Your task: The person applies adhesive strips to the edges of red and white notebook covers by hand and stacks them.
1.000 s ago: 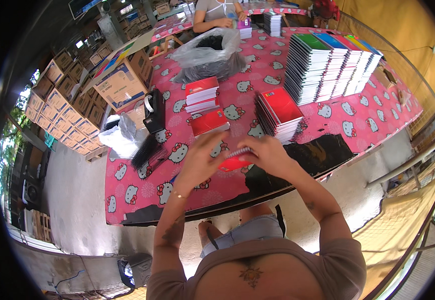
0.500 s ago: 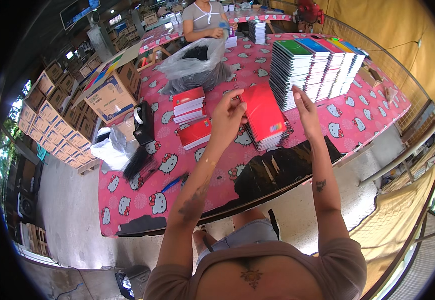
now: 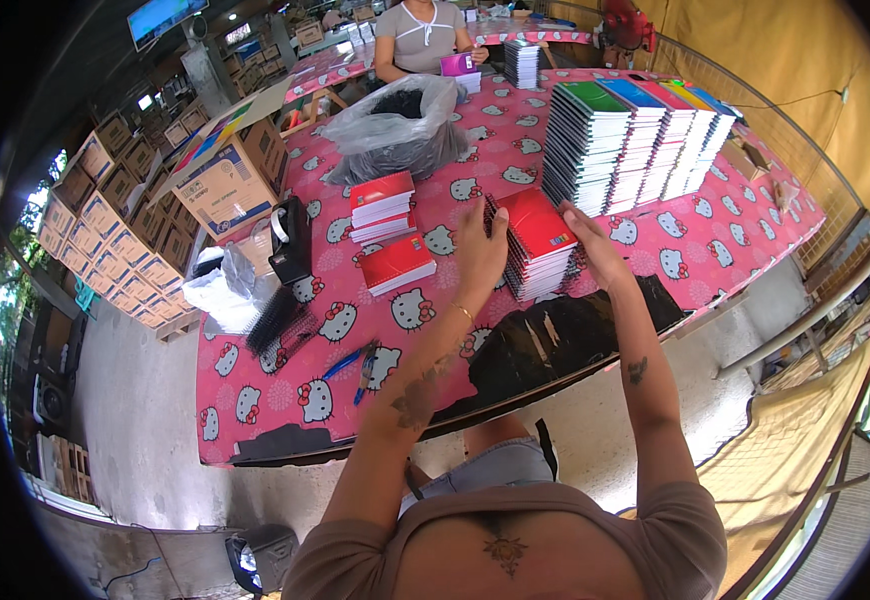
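A stack of red-covered spiral notebooks (image 3: pixel 543 232) lies on the table in front of me. My left hand (image 3: pixel 482 252) is against its left side at the black spiral binding, thumb near the top cover. From the right, my right hand (image 3: pixel 598 246) presses the opposite edge, fingertips at the far right corner. The stack is held between both hands. To the left sit two low piles of smaller red-covered booklets, a far pile (image 3: pixel 382 205) and a near pile (image 3: pixel 397 265).
Tall stacks of spiral notebooks (image 3: pixel 585 150) in several colours stand at the back right. A clear bag of black coils (image 3: pixel 395 130), a black tape dispenser (image 3: pixel 291 240), a carton (image 3: pixel 230 190) and blue pens (image 3: pixel 345 364) are leftward. Across the table, a person holds a purple notebook (image 3: pixel 458 65).
The red notebook that my left hand held tilted now lies level on the stack. My right hand has come in against the stack's right side. The person opposite now handles a purple notebook.
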`<state>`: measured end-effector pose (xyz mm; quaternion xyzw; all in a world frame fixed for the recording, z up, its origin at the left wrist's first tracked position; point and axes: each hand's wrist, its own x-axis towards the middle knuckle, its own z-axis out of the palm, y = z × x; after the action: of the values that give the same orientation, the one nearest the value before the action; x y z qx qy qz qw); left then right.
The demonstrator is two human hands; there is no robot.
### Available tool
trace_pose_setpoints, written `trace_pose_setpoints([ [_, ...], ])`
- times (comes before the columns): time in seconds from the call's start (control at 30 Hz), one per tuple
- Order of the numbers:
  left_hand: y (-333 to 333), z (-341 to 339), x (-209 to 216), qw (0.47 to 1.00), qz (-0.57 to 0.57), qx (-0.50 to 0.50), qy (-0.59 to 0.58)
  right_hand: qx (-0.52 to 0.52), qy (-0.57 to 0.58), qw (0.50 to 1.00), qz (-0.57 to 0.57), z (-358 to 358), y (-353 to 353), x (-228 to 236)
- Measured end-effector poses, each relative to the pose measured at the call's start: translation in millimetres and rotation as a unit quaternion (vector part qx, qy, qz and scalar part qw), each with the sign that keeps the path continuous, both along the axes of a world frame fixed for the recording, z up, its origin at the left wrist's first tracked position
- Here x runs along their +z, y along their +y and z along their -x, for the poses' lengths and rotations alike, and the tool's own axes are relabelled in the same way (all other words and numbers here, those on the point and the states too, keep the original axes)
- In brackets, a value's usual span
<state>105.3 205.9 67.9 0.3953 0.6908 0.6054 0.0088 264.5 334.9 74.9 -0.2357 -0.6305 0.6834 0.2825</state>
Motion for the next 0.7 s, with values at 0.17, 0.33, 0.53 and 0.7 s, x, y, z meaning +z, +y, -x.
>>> trace_pose_setpoints([
  [0.17, 30, -29, -13, 0.961, -0.040, -0.076, -0.263, 0.078, 0.007, 0.992, 0.096, 20, 13, 24],
  [0.33, 45, -35, -6, 0.979, -0.017, 0.038, -0.201, 0.111, -0.058, 0.992, -0.009, 30, 12, 20],
  [0.53, -6, -20, -5, 0.984, -0.056, -0.023, -0.166, 0.053, 0.027, 0.998, 0.010, 5, 44, -7],
  [0.7, -151, 103, -55, 0.902, 0.184, 0.129, 0.369, -0.108, 0.120, 0.968, -0.191, -30, 4, 25],
])
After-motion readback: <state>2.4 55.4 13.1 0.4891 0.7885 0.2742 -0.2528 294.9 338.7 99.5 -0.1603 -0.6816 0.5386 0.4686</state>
